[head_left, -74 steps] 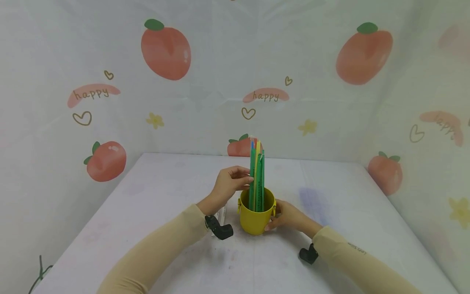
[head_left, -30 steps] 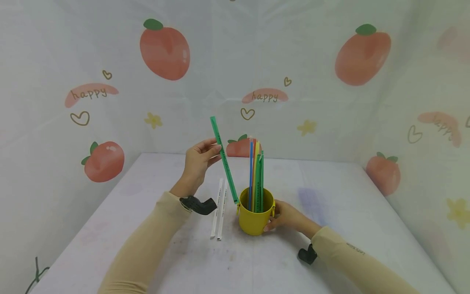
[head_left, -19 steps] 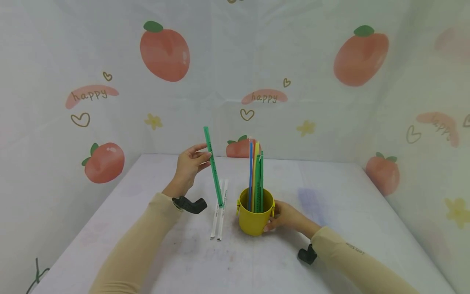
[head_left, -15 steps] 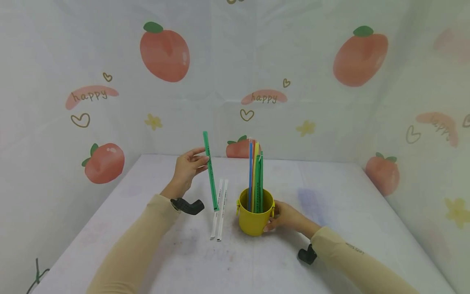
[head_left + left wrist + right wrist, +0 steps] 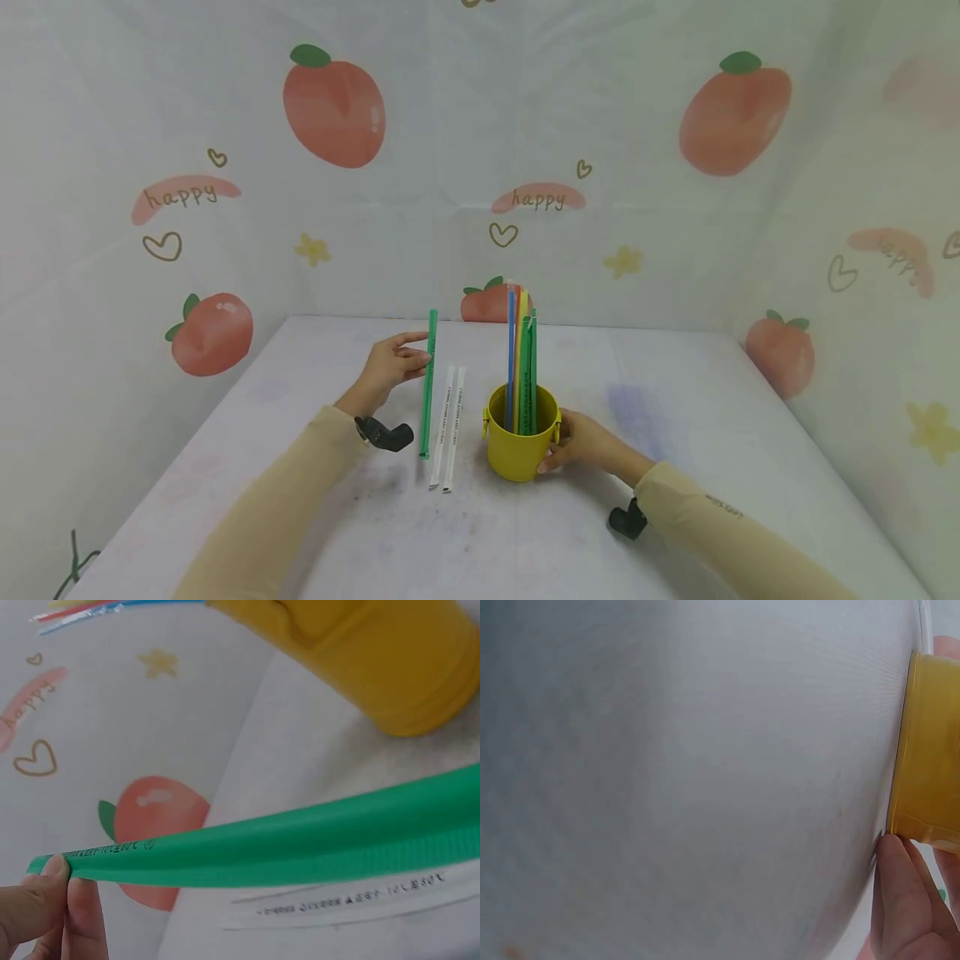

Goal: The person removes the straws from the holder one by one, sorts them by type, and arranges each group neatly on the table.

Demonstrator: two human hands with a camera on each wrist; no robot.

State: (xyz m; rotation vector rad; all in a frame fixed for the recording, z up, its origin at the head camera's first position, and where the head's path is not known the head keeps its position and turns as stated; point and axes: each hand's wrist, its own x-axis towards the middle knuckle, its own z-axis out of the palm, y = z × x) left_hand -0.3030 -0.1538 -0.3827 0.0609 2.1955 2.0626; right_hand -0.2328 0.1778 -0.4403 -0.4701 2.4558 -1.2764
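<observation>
Between thumb and fingertips my left hand (image 5: 388, 367) pinches a green-wrapped straw (image 5: 427, 408) near its upper part; it leans nearly upright just left of two white-wrapped straws (image 5: 448, 429) on the table. Whether its lower end touches the table I cannot tell. A small yellow bucket (image 5: 517, 457) stands upright to the right, with green-wrapped straws (image 5: 529, 375) and a blue straw (image 5: 512, 333), plus red and yellow ones, standing in it. My right hand (image 5: 592, 446) holds the bucket's right side low down, its thumb in front; the other fingers are partly hidden behind it.
The white tabletop (image 5: 360, 533) has a bluish stain (image 5: 639, 417) right of the bucket. A printed white curtain (image 5: 450, 125) borders the back and sides. A dark green cord (image 5: 75, 560) shows at the left edge.
My left hand has lifted the green-wrapped straw out of the bucket, carried it left, then lowered it beside the white ones. The right hand keeps its hold on the bucket.
</observation>
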